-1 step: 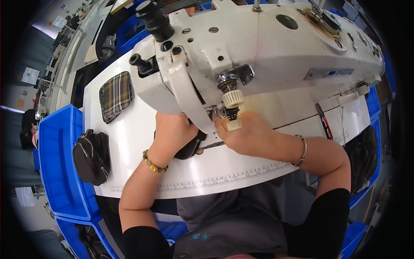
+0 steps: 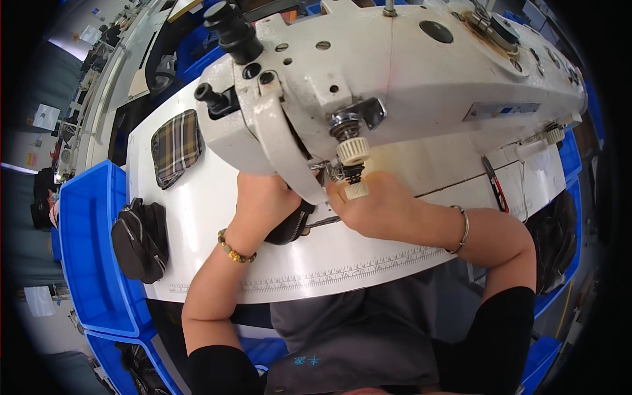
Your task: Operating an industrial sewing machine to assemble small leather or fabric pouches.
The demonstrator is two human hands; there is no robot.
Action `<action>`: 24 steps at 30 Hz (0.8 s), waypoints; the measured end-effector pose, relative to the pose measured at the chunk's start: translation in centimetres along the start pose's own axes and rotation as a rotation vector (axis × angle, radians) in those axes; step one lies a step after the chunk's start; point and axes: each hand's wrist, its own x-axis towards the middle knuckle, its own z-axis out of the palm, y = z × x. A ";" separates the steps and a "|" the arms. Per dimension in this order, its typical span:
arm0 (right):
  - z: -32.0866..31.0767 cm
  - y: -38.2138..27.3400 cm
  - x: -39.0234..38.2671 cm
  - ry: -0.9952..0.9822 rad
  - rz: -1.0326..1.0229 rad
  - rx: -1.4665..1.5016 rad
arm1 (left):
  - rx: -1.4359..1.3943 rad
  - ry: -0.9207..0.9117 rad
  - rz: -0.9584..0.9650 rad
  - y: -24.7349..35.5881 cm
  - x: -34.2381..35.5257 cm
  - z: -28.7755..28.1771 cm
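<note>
A white sewing machine (image 2: 408, 85) stands over the table, its needle area between my two hands. My left hand (image 2: 263, 201) is closed on a small black zippered pouch (image 2: 289, 227), which lies on the table left of the needle area. Part of the pouch is hidden under that hand. My right hand (image 2: 372, 207) is beside the needle, fingers bent and drawn together. Its fingertips are partly behind a cream knob (image 2: 356, 190), so what they pinch is hidden.
On the white table (image 2: 316, 263) a plaid fabric piece (image 2: 178, 148) lies far left, a black mini backpack (image 2: 140, 238) at the left edge. A red-and-black cutter (image 2: 495, 184) lies to the right. Blue bins (image 2: 92, 257) stand left; black items (image 2: 553, 243) hang over the right side.
</note>
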 end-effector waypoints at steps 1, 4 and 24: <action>0.0 -0.3 0.0 -0.034 -0.018 -0.029 | -0.056 0.016 -0.038 -0.1 -0.1 0.1; -0.1 -0.7 -0.1 0.006 -0.017 -0.053 | -0.117 -0.025 -0.093 -0.8 -0.4 0.7; 0.3 -1.0 -0.4 0.010 -0.018 0.079 | -0.119 -0.064 -0.266 0.9 -0.4 0.1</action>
